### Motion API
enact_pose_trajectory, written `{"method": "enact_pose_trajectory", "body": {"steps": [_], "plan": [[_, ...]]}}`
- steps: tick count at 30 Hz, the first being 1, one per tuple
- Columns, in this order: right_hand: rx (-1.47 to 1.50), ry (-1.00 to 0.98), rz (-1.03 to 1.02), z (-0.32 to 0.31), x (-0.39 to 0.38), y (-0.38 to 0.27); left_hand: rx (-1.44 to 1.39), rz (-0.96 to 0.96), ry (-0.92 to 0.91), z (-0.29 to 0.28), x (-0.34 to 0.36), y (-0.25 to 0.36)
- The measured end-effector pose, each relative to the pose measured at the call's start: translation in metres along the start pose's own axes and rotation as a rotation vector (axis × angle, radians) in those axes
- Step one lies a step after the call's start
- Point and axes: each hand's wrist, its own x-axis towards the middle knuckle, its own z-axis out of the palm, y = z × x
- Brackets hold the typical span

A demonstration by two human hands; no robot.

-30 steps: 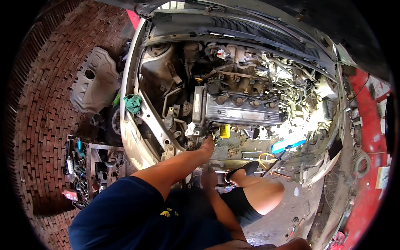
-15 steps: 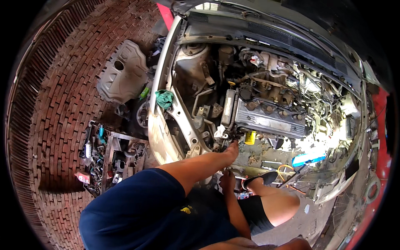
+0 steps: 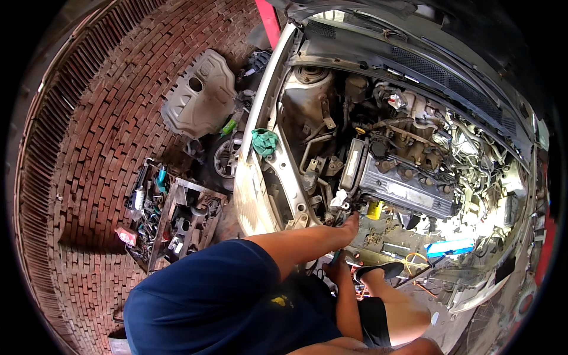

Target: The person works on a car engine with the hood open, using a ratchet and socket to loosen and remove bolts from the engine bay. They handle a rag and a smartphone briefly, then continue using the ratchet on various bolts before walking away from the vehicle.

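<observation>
My left hand (image 3: 350, 228) reaches down at the front of the engine (image 3: 408, 189), beside its timing-cover end. Its fingertips are lost among dark parts there, so their grip does not show. Nearer to me, my right hand (image 3: 338, 271) is low, with its fingers curled around something small; a dark, teal-tinted bit shows at its top, too small to name. A white rag or paper piece (image 3: 340, 199) sits just beyond my left hand, and a yellow tag-like piece (image 3: 374, 209) is to its right.
A green cloth (image 3: 264, 142) lies on the car's fender edge. Left of the car are a beige splash cover (image 3: 201, 94), a wheel (image 3: 228, 158) and a tool cart (image 3: 177, 204) full of tools. A blue-and-white box (image 3: 449, 247) lies right of my hands, near an orange cord (image 3: 417, 258).
The whole view has shifted, so the car and cart sit farther right and lower. My left hand stays by the engine front; at my right hand a teal-tinted bit now shows.
</observation>
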Motion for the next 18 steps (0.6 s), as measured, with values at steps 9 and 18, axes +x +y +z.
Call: {"method": "enact_pose_trajectory", "body": {"steps": [9, 18], "plan": [[-0.339, -0.061, 0.134, -0.005, -0.005, -0.007, -0.351, 0.077, -0.083, -0.042, -0.03, -0.03], [-0.565, 0.172, 0.084, 0.015, 0.002, 0.004, -0.277, 0.028, -0.026, -0.03, -0.024, -0.021]]}}
